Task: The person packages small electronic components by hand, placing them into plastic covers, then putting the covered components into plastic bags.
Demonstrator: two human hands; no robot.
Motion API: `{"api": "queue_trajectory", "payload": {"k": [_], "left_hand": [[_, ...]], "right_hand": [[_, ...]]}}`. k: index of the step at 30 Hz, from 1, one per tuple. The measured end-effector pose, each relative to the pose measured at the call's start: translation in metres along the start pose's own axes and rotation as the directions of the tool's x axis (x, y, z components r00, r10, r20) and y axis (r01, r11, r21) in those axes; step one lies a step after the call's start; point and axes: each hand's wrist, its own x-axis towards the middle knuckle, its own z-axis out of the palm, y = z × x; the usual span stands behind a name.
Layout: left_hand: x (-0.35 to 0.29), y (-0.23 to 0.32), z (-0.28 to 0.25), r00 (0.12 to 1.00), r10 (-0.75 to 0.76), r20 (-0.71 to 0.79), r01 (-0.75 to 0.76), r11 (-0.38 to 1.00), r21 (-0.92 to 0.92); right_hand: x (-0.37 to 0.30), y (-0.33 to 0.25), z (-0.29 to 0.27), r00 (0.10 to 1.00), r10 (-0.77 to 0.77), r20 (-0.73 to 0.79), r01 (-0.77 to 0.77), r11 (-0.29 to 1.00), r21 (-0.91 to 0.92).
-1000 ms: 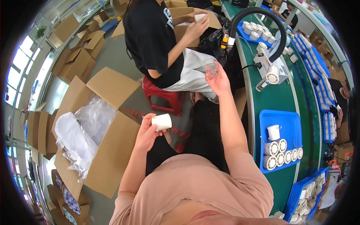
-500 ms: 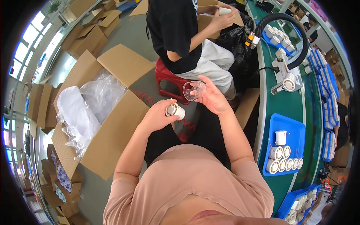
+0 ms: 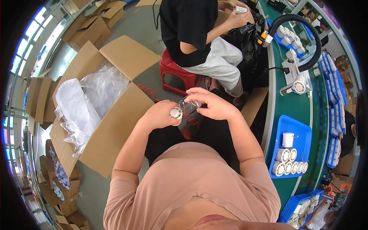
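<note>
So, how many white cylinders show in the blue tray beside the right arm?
8 white cylinders in the tray: one farthest away, two next, five in the nearest row; any underneath would be hidden.

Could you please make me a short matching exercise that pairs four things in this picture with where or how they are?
Things:
1. White cylinder
2. Clear cup
3. Red stool
4. Open carton

Places or states:
A. Under the seated co-worker
B. In the wearer's right hand
C. Holding crumpled plastic
D. In the wearer's left hand

Pairs: 1-D, 2-B, 3-A, 4-C
</note>
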Motion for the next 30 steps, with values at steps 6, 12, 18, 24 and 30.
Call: {"api": "queue_trajectory", "payload": {"k": [6,12,18,24,30], "left_hand": [[-0.002,-0.007,-0.001,0.992,0.005,-0.128,-0.038,0.965,-0.26],[-0.003,-0.02,0.009,0.997,-0.065,-0.048,0.011,0.696,-0.718],[-0.001,-0.03,0.022,0.986,-0.066,-0.153,-0.099,0.505,-0.857],[-0.001,-0.028,0.023,0.987,-0.081,-0.14,-0.095,0.409,-0.908],[0.0,-0.033,0.031,0.982,-0.107,-0.159,-0.113,0.348,-0.931]], "right_hand": [[-0.001,0.005,0.004,0.999,0.004,0.041,-0.007,0.998,0.068],[-0.008,0.027,0.015,0.997,0.027,-0.075,-0.005,0.962,0.273],[-0.015,0.033,0.027,0.982,0.042,-0.186,0.058,0.864,0.5],[-0.019,0.035,0.031,0.97,0.146,-0.195,0.013,0.769,0.639],[-0.019,0.041,0.039,0.957,0.091,-0.276,0.102,0.785,0.612]]}}
